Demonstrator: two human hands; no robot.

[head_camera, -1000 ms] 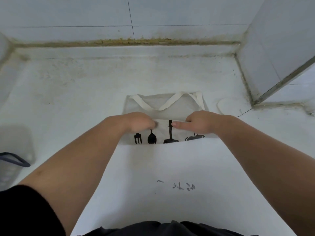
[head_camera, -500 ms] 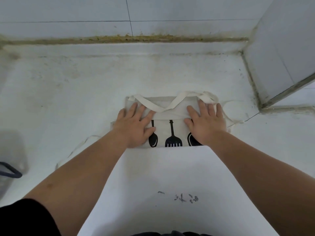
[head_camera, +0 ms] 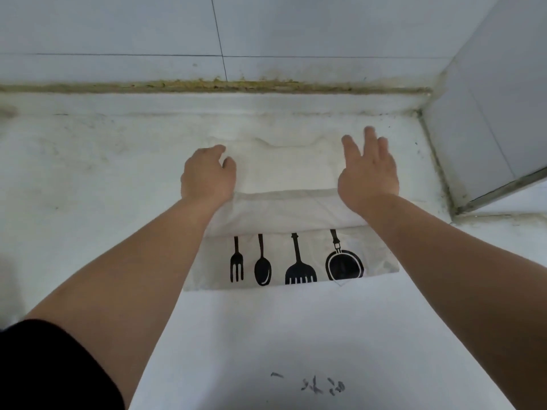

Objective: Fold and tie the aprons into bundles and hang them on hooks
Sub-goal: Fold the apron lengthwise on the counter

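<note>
Your apron [head_camera: 284, 211] lies crosswise, your left hand [head_camera: 207, 177] curled at its left end, grip unclear, your right hand [head_camera: 367, 173] flat and empty at its right, equally near.

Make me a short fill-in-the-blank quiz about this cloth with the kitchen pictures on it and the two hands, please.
1. The apron shows a row of ____ printed utensils.
2. All of the prints are coloured ____.
3. Of the left hand and the right hand, the pan print lies nearer the ____ one.
4. Next to the spoon print, at the end of the row, is a ____.

Missing words: four; black; right; fork.
</note>
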